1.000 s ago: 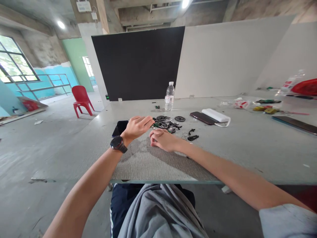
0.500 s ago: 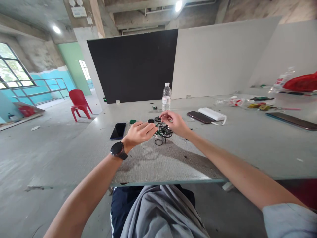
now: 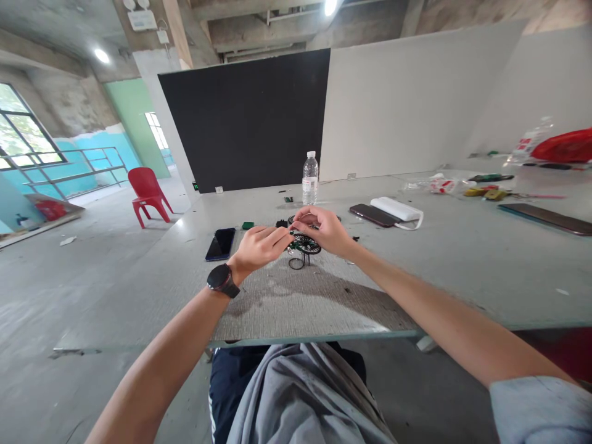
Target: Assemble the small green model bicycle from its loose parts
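A small model bicycle (image 3: 307,244) with a green frame and spoked black wheels is low over the grey table. My left hand (image 3: 263,248), with a dark watch on the wrist, has its fingers closed on the bicycle's left end. Above the spoked wheel, my right hand (image 3: 326,231) is closed in a pinch at the bicycle's upper part. What sits between the right fingertips is too small to make out. Below the wheel shows a thin black ring (image 3: 296,264). Part of the bicycle is hidden behind the right fingers.
A phone (image 3: 221,245) and a green block (image 3: 248,226) lie left of the hands. Behind them stands a water bottle (image 3: 310,180). To the right are a dark phone (image 3: 374,215), a white power bank (image 3: 396,209) and another dark phone (image 3: 546,219). The table's front edge (image 3: 319,340) is close to my lap.
My right hand has lowered slightly and its fingertips have closed in toward the bicycle and the left fingers. The left hand keeps its hold, nearly still. The camera view has shifted slightly.
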The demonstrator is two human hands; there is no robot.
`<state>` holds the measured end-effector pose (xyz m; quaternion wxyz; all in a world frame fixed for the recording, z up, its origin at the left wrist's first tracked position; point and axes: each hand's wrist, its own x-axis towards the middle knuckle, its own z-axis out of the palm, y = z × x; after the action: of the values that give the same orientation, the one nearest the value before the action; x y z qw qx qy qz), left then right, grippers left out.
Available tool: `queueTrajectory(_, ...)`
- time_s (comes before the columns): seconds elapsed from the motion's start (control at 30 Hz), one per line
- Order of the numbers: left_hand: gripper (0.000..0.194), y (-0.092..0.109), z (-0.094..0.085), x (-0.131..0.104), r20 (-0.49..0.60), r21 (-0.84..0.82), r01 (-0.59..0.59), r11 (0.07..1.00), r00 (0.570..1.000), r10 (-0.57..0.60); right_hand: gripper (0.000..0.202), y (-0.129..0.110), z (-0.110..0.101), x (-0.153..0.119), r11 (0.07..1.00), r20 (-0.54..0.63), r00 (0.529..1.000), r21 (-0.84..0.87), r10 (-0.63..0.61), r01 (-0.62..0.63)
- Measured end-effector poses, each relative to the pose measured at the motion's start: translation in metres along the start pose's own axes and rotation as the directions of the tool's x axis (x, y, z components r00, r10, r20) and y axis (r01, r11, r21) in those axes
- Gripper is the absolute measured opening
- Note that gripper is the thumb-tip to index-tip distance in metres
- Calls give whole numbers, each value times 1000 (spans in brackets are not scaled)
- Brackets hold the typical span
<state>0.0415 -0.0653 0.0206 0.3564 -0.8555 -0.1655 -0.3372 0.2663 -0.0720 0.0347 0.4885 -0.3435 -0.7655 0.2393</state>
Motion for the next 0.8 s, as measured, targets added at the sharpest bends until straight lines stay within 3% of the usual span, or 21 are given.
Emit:
queueTrajectory(0.37, 24, -1, 1, 0, -30, 16, -10, 1000, 999, 10, 28, 6, 0, 0, 1000, -58, 998, -9, -26, 25)
queueTrajectory(0.57, 22, -3, 1, -1, -54, 17, -28, 999, 998, 28, 32, 4, -5, 2, 989, -27, 999, -144, -40, 35)
queueTrajectory(0.8, 23, -3, 6, -1, -112, 3, -25, 1000, 993, 25, 41, 7, -5, 2, 988, 37, 999, -153, 11, -5)
